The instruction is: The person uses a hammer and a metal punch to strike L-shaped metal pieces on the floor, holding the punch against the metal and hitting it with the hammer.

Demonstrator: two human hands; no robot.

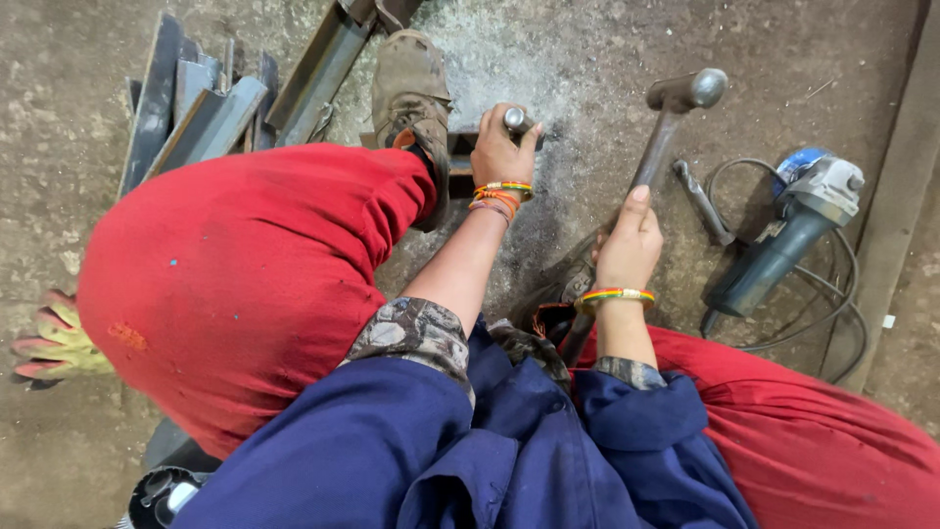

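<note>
Soft, even light, faint shadows, sharp centre, wide-angle bending at the edges, slight blur on the near clothing.

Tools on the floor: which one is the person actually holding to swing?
The hammer, gripped in the right hand. The blue angle grinder and the small metal rod lie untouched beside it.

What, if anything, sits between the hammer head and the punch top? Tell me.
Nothing visible. The hammer in the right hand is raised, with only bare dusty floor showing between its head and the top of the punch gripped by the left hand.
</note>
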